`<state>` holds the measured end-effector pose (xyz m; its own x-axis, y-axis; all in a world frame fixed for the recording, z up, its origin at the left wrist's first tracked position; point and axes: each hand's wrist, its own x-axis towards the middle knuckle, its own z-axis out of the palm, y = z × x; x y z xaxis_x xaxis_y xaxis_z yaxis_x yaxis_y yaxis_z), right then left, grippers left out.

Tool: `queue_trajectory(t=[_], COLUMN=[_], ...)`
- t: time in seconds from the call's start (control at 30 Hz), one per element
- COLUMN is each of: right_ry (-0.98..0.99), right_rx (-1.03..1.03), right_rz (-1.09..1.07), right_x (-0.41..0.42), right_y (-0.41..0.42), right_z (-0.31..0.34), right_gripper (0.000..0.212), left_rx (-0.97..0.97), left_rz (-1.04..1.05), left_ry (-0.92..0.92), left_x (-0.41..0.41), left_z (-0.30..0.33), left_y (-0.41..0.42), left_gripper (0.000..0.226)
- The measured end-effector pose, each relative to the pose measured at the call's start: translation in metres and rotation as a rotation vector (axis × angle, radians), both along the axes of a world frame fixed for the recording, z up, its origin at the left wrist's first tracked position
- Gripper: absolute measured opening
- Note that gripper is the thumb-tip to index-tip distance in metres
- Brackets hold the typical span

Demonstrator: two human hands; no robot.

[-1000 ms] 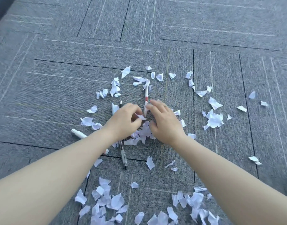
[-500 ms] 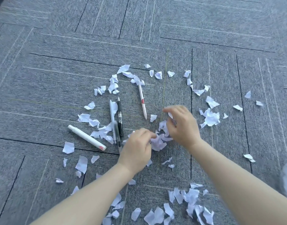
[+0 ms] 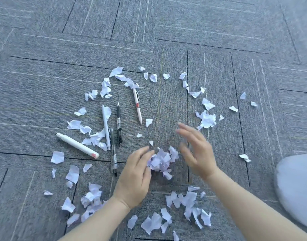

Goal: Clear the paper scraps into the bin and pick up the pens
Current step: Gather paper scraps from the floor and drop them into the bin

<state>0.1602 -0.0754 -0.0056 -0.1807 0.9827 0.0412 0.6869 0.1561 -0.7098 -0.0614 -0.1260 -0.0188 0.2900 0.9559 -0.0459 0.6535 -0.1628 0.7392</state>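
Here, blurred right hand (image 3: 197, 150) open-gripped, left hand (image 3: 137, 173) open beside half-hidden scrap pile (image 3: 163, 160).

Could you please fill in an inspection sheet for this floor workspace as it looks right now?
Surface: grey carpet tiles, strewn with litter.
Job's things: torn white paper scraps, one gathered pile between the hands, more scattered all round; five pens lie untouched: thick white marker, slim white pen, clear-barrelled black pen, short black pen, white pen with red mark. Bin: nothing seen.
Clutter: nothing seen.
Grippers: left hand and right hand open, cupped either side of the pile; right blurred.
Cables: nothing seen.
Surroundings: blurred pale grey shape at right edge, unidentifiable.
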Motion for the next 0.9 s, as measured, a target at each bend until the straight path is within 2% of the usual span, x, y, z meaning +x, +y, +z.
queue_trajectory(t=[0.1,0.17,0.23,0.3,0.53,0.63,0.7,0.77,0.9], right_ry=[-0.232,-0.308,-0.282,-0.286,-0.167,-0.112,-0.149,-0.239,-0.364], right_rx=[-0.087,-0.217,-0.280,-0.253,-0.227,-0.153,-0.095,-0.119,-0.116], right_rz=[-0.338,-0.359,-0.260,-0.101,0.339,0.367,0.211,0.075,0.177], right_x=[0.038,0.060,0.068,0.057,0.001,0.002,0.011,0.023,0.024], right_y=[0.053,0.083,0.095,0.085,-0.068,-0.102,-0.114,-0.130,-0.165], right_z=[-0.004,-0.012,-0.017,-0.017,-0.008,-0.007,-0.007,-0.011,-0.022], right_gripper=[0.048,0.053,0.054,0.050,0.047,0.050,0.056,0.067,0.090], left_rx=[0.022,-0.043,-0.106,-0.099,-0.011,0.005,0.043,0.005,-0.164], left_rz=[0.015,-0.026,-0.137,-0.272,-0.450,-0.336,-0.214,-0.054,0.167], left_ry=[0.150,0.210,0.239,0.262,0.159,0.102,0.213,0.374,0.503], left_x=[0.004,0.015,0.026,0.031,-0.015,-0.043,-0.062,-0.083,-0.107], left_z=[0.002,0.007,0.007,0.005,0.000,0.008,0.013,0.013,0.006], left_y=[0.029,0.057,0.074,0.073,-0.022,-0.059,-0.079,-0.096,-0.129], left_gripper=[0.057,0.059,0.057,0.052,0.042,0.039,0.050,0.067,0.090])
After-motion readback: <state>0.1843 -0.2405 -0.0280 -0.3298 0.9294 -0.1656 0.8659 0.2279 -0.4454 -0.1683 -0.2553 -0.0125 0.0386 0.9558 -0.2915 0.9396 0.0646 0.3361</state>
